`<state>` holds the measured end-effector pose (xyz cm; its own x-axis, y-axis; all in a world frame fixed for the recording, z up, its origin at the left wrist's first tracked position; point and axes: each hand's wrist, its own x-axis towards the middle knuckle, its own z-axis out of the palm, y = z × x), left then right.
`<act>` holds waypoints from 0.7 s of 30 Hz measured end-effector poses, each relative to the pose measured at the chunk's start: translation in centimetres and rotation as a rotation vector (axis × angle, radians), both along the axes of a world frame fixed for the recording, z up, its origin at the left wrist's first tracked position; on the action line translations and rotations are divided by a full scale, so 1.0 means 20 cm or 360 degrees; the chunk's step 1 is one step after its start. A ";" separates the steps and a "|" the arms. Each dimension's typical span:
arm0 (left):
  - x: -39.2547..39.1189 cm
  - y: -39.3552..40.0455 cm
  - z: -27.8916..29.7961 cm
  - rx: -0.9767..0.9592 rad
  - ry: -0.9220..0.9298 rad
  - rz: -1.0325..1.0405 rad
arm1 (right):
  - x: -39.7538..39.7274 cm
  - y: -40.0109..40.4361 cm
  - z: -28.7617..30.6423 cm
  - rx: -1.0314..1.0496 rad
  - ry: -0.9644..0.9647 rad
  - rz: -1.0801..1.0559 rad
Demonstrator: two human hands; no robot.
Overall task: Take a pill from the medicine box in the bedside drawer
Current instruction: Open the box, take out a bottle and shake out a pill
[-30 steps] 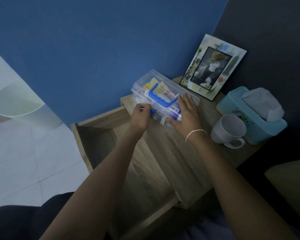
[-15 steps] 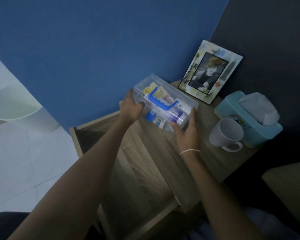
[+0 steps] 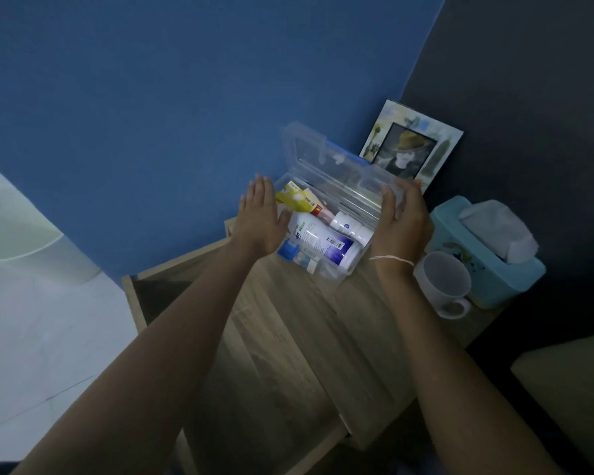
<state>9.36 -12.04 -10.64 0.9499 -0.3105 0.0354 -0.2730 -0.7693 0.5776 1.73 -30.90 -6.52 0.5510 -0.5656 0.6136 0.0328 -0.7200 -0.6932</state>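
Left hand (image 3: 259,217) hovers flat and empty at the left end of the medicine box (image 3: 324,273), right hand (image 3: 405,221) grips its raised lid (image 3: 330,166): box open on the counter (image 3: 288,323), bottles (image 3: 323,243) exposed, no pill showing in either hand.

Wood-grain nightstand (image 3: 323,320) has four things on top: clear medicine box (image 3: 326,169) with its lid up, photo frame (image 3: 412,145) behind it, teal tissue box (image 3: 474,255), and a white mug (image 3: 443,279) right beside that.
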 end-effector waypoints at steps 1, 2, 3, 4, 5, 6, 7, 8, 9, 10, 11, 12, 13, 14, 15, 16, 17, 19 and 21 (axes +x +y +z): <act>-0.01 0.01 -0.03 0.0077 0.0010 -0.0013 | 0.02 -0.01 0.00 -0.0009 0.0050 0.0011; -0.02 0.01 -0.06 0.0130 0.0010 -0.0023 | 0.04 -0.02 -0.01 -0.0027 0.0135 0.0008; -0.04 0.02 -0.09 0.0157 0.0001 -0.0030 | 0.05 -0.02 -0.01 -0.0052 0.0226 0.0000; -0.05 0.02 -0.12 0.0157 -0.0013 -0.0031 | 0.07 -0.03 -0.02 -0.0077 0.0299 0.0004; -0.06 0.03 -0.14 0.0146 -0.0031 -0.0025 | 0.08 -0.03 -0.03 -0.0097 0.0349 0.0024; -0.06 0.03 -0.15 0.0141 -0.0048 -0.0019 | 0.09 -0.04 -0.03 -0.0107 0.0386 0.0054; -0.06 0.03 -0.16 0.0143 -0.0055 -0.0018 | 0.10 -0.04 -0.04 -0.0104 0.0421 0.0081; -0.06 0.03 -0.16 0.0150 -0.0052 -0.0020 | 0.11 -0.05 -0.04 -0.0088 0.0456 0.0099; -0.06 0.03 -0.17 0.0159 -0.0046 -0.0023 | 0.13 -0.06 -0.04 -0.0063 0.0491 0.0103; -0.06 0.03 -0.17 0.0168 -0.0044 -0.0026 | 0.14 -0.07 -0.04 -0.0033 0.0528 0.0102; -0.06 0.03 -0.17 0.0178 -0.0047 -0.0027 | 0.15 -0.08 -0.05 -0.0003 0.0564 0.0101; -0.06 0.03 -0.16 0.0185 -0.0047 -0.0029 | 0.16 -0.09 -0.05 0.0026 0.0601 0.0106; -0.06 0.04 -0.16 0.0191 -0.0041 -0.0030 | 0.17 -0.09 -0.05 0.0051 0.0636 0.0115; -0.07 0.04 -0.16 0.0195 -0.0035 -0.0032 | 0.17 -0.09 -0.06 0.0073 0.0657 0.0128; -0.07 0.04 -0.16 0.0198 -0.0031 -0.0034 | 0.18 -0.09 -0.06 0.0088 0.0662 0.0140; -0.07 0.03 -0.15 0.0202 -0.0030 -0.0035 | 0.18 -0.09 -0.07 0.0094 0.0669 0.0147; -0.07 0.03 -0.15 0.0208 -0.0028 -0.0034 | 0.19 -0.10 -0.08 0.0094 0.0699 0.0144; -0.07 0.03 -0.14 0.0227 -0.0017 -0.0032 | 0.19 -0.11 -0.11 0.0088 0.0856 0.0123; -0.08 0.03 -0.13 0.0239 -0.0010 -0.0034 | 0.18 -0.11 -0.14 0.0076 0.0992 0.0115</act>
<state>7.81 -11.43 -13.30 0.9430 -0.3328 -0.0072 -0.2933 -0.8410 0.4546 5.24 -33.05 -9.41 0.8349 -0.5324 0.1398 -0.3401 -0.6987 -0.6294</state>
